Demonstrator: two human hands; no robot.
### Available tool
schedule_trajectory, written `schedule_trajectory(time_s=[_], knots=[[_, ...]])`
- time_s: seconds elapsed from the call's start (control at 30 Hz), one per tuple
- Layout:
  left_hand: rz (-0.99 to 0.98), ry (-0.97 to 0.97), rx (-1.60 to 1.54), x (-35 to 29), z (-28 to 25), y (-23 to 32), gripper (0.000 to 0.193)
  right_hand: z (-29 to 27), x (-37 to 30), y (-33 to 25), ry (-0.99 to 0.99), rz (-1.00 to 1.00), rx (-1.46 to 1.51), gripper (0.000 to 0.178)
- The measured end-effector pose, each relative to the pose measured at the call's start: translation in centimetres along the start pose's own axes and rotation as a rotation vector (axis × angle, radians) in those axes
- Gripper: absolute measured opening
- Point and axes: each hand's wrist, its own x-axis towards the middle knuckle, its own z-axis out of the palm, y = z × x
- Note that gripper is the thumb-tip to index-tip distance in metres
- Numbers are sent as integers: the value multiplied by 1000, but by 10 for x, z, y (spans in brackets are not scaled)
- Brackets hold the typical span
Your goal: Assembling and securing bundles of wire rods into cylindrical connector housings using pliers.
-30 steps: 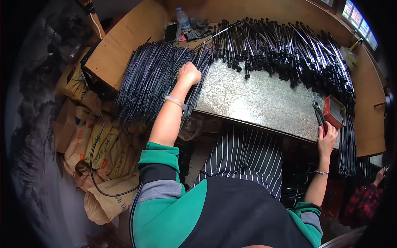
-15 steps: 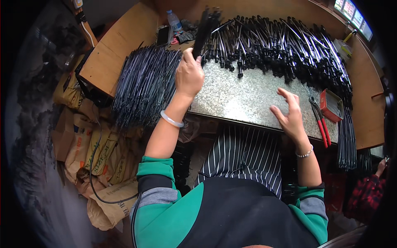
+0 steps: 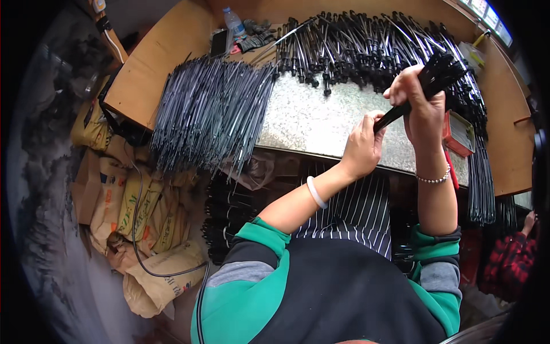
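A bundle of thin black strips (image 3: 440, 75) is held at a slant over the right part of the worktop, its thick flared end pointing up and right. My right hand (image 3: 423, 109) is closed round its middle, thumb and fingers wrapped over it. My left hand (image 3: 364, 143) grips the narrow lower end, nearer to me. Behind my hands lies a long pile of shiny black strips with knobbed ends (image 3: 355, 51). To the left, a thick layer of thin dark strips (image 3: 212, 114) hangs over the front edge.
The speckled worktop (image 3: 309, 114) has wooden side panels (image 3: 146, 74). At right are a red box (image 3: 460, 135) and a partly hidden red handle (image 3: 452, 169). A bottle (image 3: 234, 23) and phone (image 3: 219, 43) lie at back left. Sacks (image 3: 154, 212) stand below left; another person's sleeve (image 3: 507, 261) shows right.
My left hand has carried the bundle from the back left to the right. My right hand, open before, has risen and closed round it, while the left now holds its lower end.
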Motion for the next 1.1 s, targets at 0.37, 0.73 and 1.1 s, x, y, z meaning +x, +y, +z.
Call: schedule_trajectory(time_s=[0.37, 0.73, 1.1], knots=[[-735, -530, -479, -97, 25, 0, 19, -105, -25, 38, 130, 533, -120, 48], [-1086, -699, -847, -123, 23, 49, 37, -205, -137, 56, 78, 492, -595, 54], [-1107, -632, -705, -134, 36, 43, 39, -208, -187, 21, 17, 602, -425, 9]])
